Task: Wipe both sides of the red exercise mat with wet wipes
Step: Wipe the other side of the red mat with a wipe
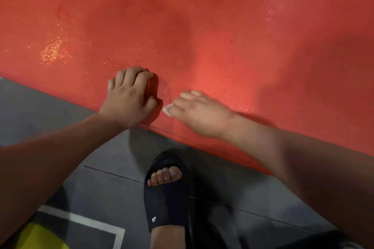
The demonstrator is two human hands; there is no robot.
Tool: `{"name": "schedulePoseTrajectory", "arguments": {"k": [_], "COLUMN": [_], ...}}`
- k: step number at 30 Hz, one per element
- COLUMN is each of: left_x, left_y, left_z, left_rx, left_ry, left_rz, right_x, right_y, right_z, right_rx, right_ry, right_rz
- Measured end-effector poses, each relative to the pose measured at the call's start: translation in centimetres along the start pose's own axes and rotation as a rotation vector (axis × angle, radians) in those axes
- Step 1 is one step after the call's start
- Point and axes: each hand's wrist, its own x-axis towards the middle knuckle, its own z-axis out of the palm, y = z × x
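On red mat point(202, 26): right hand point(199, 114) presses wipe point(167, 109); left hand point(129, 95) curled.

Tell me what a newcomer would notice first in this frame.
The red mat fills the upper frame, with shiny speckles on its left part. At centre, by its near edge, the right hand presses a white wipe flat under straight fingers, while the left hand rests beside it with fingers curled. Below them a black sandal stands on the grey floor.
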Motion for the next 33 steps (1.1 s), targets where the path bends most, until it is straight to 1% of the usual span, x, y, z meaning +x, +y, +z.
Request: {"name": "schedulePoseTrajectory", "arguments": {"k": [1, 2, 3, 5, 6, 7, 8, 9, 10, 12, 13, 14, 15, 16, 17, 18, 19, 20, 21, 22, 23, 24, 27, 28, 29, 30, 31, 32, 33], "left_x": [0.0, -0.1, -0.1, -0.2, -0.2, -0.2, -0.2, -0.2, -0.2, -0.3, -0.3, -0.4, -0.4, -0.4, -0.3, -0.3, -0.3, -0.3, -0.3, -0.3, -0.4, -0.4, -0.5, -0.6, -0.7, -0.8, -0.9, -1.0, -1.1], "left_y": [-0.1, -0.2, -0.4, -0.8, -1.0, -1.1, -1.2, -1.3, -1.3, -1.3, -1.4, -1.4, -1.5, -1.6, -1.7, -1.8, -1.8, -1.8, -1.8, -1.6, -1.4, -1.2, -0.8, -0.7, -0.5, -0.4, -0.1, 0.1, 0.4], "left_z": [0.0, 0.0, -0.1, -0.3, -0.4, -0.5, -0.6, -0.6, -0.6, -0.5, -0.4, -0.3, -0.3, -0.4, -0.5, -0.6, -0.6, -0.7, -0.7, -0.7, -0.6, -0.6, -0.6, -0.5, -0.5, -0.5, -0.4, -0.4, -0.3], "left_rx": [0.000, 0.001, 0.002, 0.003, 0.003, 0.002, 0.002, 0.002, 0.001, 0.003, 0.006, 0.010, 0.012, 0.013, 0.015, 0.019, 0.023, 0.024, 0.022, 0.017, 0.011, 0.003, -0.013, -0.012, -0.007, -0.002, 0.003, 0.006, 0.008], "left_ry": [-0.002, -0.004, -0.005, -0.005, -0.009, -0.016, -0.021, -0.024, -0.024, -0.027, -0.028, -0.028, -0.031, -0.035, -0.041, -0.047, -0.052, -0.056, -0.057, -0.058, -0.059, -0.058, -0.056, -0.057, -0.059, -0.063, -0.067, -0.071, -0.075], "left_rz": [-0.014, -0.031, -0.048, -0.069, -0.072, -0.072, -0.072, -0.073, -0.072, -0.068, -0.065, -0.062, -0.056, -0.049, -0.044, -0.039, -0.036, -0.034, -0.035, -0.038, -0.044, -0.054, -0.073, -0.069, -0.059, -0.046, -0.031, -0.016, -0.001], "right_x": [0.7, 1.5, 2.4, 3.8, 4.5, 4.9, 5.1, 4.9, 4.4, 2.4, 1.5, 0.9, 0.9, 1.3, 2.0, 2.7, 3.3, 3.9, 4.4, 4.7, 4.8, 4.5, 1.4, 0.3, -0.5, -0.8, -0.8, -0.5, -0.2], "right_y": [1.4, 3.1, 5.0, 7.7, 7.8, 7.1, 5.8, 3.9, 1.7, -2.7, -4.0, -4.2, -3.6, -2.3, -0.7, 1.1, 2.8, 3.9, 4.0, 3.2, 1.7, -0.3, -6.1, -6.8, -6.7, -6.0, -5.1, -4.0, -3.3], "right_z": [-0.1, -0.2, -0.6, -1.7, -1.9, -1.7, -1.3, -0.6, 0.2, 1.2, 1.4, 1.4, 1.2, 1.1, 1.1, 0.9, 0.5, 0.2, 0.0, 0.1, 0.6, 1.4, 3.0, 3.1, 3.0, 2.9, 2.8, 2.8, 2.7], "right_rx": [-0.057, -0.114, -0.154, -0.158, -0.155, -0.152, -0.152, -0.140, -0.111, -0.020, 0.028, 0.064, 0.056, -0.006, -0.082, -0.127, -0.135, -0.121, -0.098, -0.077, -0.069, -0.059, 0.080, 0.112, 0.114, 0.083, 0.052, 0.042, 0.053], "right_ry": [0.018, 0.068, 0.147, 0.298, 0.318, 0.306, 0.277, 0.252, 0.221, 0.081, 0.032, 0.013, 0.013, 0.027, 0.046, 0.097, 0.172, 0.256, 0.313, 0.334, 0.313, 0.272, 0.111, 0.069, 0.049, 0.057, 0.086, 0.147, 0.212], "right_rz": [0.052, 0.149, 0.285, 0.596, 0.694, 0.722, 0.681, 0.576, 0.446, 0.162, 0.049, -0.027, -0.062, -0.054, 0.011, 0.140, 0.323, 0.519, 0.660, 0.707, 0.676, 0.585, 0.213, 0.121, 0.069, 0.069, 0.136, 0.258, 0.418]}}
